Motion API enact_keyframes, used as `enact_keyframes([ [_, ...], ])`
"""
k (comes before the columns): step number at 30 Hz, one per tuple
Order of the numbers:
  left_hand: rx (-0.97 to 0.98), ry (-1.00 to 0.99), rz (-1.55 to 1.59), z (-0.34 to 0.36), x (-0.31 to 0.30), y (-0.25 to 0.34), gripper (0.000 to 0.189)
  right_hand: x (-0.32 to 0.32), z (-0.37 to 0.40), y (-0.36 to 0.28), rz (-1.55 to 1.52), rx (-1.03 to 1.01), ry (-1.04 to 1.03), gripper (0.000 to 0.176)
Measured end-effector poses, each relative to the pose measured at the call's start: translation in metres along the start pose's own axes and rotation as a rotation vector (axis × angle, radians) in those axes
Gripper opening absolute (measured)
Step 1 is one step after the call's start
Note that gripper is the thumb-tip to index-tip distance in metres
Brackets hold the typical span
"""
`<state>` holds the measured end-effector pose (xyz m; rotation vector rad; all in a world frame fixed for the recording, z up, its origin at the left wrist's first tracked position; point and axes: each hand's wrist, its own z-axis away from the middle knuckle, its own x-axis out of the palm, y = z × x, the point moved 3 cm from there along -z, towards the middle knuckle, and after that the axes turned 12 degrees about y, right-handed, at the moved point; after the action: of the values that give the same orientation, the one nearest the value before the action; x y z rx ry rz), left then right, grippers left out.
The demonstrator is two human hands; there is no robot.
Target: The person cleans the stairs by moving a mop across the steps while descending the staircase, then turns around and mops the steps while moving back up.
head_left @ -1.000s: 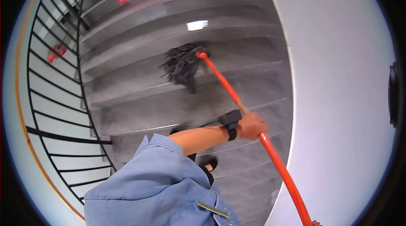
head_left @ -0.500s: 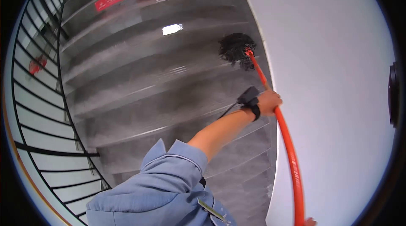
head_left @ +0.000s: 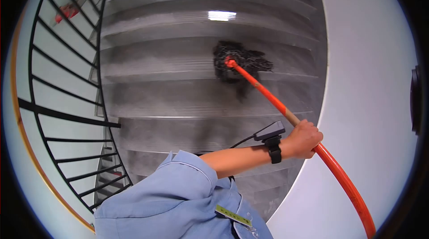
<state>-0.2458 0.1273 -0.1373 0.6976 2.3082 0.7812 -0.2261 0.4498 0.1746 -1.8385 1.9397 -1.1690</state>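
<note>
Running through curled fingers (head_left: 315, 138) of left hand (head_left: 304, 140), mop handle (head_left: 340, 175)

Grey stairs (head_left: 152, 100) run from near to far with thin pale edge lines. Right of the middle, a dark mop head (head_left: 248, 59) sits on a step, strands spread rightward. White glare (head_left: 222, 15) shines farther off

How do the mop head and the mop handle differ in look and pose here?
Colour: the mop head is blackish; the mop handle is mostly orange-red with a tan stretch.
Shape: the mop head is a loose tangle of strands; the mop handle is long and slender.
Pose: the mop head spreads over the grey stairs; the mop handle slants toward the lower right, in the left grip.
Shared: both belong to one mop.
</note>
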Motion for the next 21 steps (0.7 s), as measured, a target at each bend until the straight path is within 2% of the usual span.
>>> enact_keyframes([
  [3, -0.058, 0.135, -0.031, 0.035, -0.071, -0.020, 0.017, 0.030, 0.013, 0.026, -0.130, 0.167, -0.144, 0.022],
  [5, -0.089, 0.246, -0.206, 0.063, -0.120, -0.040, 0.019, 0.052, 0.033, 0.055, -0.290, 0.290, -0.216, 0.021],
  [7, -0.115, 0.296, -0.379, 0.093, -0.171, -0.063, 0.022, 0.079, 0.066, 0.090, -0.467, 0.503, -0.327, 0.023],
  [9, -0.141, 0.380, -0.492, 0.124, -0.223, -0.085, 0.024, 0.095, 0.093, 0.128, -0.122, 0.509, -0.225, 0.031],
  [11, -0.164, 0.479, -0.581, 0.163, -0.276, -0.109, 0.026, 0.126, 0.149, 0.161, -0.613, 0.849, -0.565, 0.026],
  [13, -0.216, 0.524, -0.682, 0.211, -0.325, -0.135, 0.027, 0.167, 0.239, 0.158, -0.862, 0.930, -0.746, 0.022],
  [14, -0.260, 0.489, -0.756, 0.240, -0.349, -0.150, 0.026, 0.179, 0.279, 0.163, -0.812, 0.899, -0.815, 0.023],
  [15, -0.302, 0.448, -0.826, 0.270, -0.370, -0.165, 0.025, 0.192, 0.327, 0.159, -0.796, 1.025, -0.858, 0.023],
  [16, -0.349, 0.428, -0.833, 0.302, -0.383, -0.179, 0.023, 0.197, 0.369, 0.151, -0.804, 0.977, -0.859, 0.021],
  [17, -0.396, 0.407, -0.835, 0.332, -0.392, -0.191, 0.022, 0.198, 0.408, 0.144, -0.718, 0.935, -0.959, 0.019],
  [18, -0.457, 0.396, -0.892, 0.360, -0.402, -0.201, 0.022, 0.190, 0.439, 0.136, -0.740, 0.921, -0.911, 0.018],
  [19, -0.517, 0.385, -0.949, 0.380, -0.410, -0.208, 0.022, 0.182, 0.455, 0.134, -0.678, 0.961, -0.925, 0.016],
  [21, -0.499, 0.361, -0.972, 0.396, -0.411, -0.208, 0.021, 0.163, 0.466, 0.136, -0.627, 1.055, -0.871, 0.015],
])
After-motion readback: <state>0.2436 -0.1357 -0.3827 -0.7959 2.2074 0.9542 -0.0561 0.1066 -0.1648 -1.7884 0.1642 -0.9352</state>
